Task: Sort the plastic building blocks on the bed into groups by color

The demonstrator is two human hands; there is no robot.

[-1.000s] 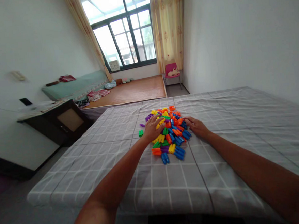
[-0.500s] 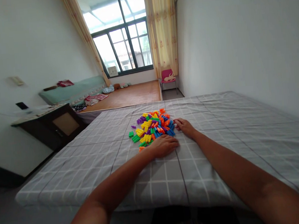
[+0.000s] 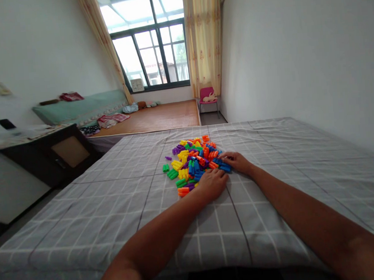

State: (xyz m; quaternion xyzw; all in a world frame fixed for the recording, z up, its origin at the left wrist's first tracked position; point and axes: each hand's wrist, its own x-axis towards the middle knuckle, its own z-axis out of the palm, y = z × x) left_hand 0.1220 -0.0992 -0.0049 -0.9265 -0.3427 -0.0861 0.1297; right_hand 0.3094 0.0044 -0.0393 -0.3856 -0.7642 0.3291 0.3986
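A pile of small plastic blocks in yellow, orange, green, purple and blue (image 3: 184, 174) lies on the grey checked cloth (image 3: 121, 213). At the near right edge of the pile rests my left hand (image 3: 213, 182), palm down with its fingers a little spread, against blue and orange blocks. My right hand (image 3: 237, 161) is at the pile's right side, its fingertips touching blue blocks. No block shows inside either hand. The undersides of both hands are hidden.
Beyond the cloth-covered surface is a low bed (image 3: 159, 116) with clothes on it. A dark cabinet (image 3: 44, 162) stands at the left, a pink chair (image 3: 206, 92) at the back. A white wall (image 3: 312, 54) runs along the right.
Both hands have shifted slightly right in view. My left hand has moved off part of the near blocks, so more blue and orange ones show. The view has turned a little.
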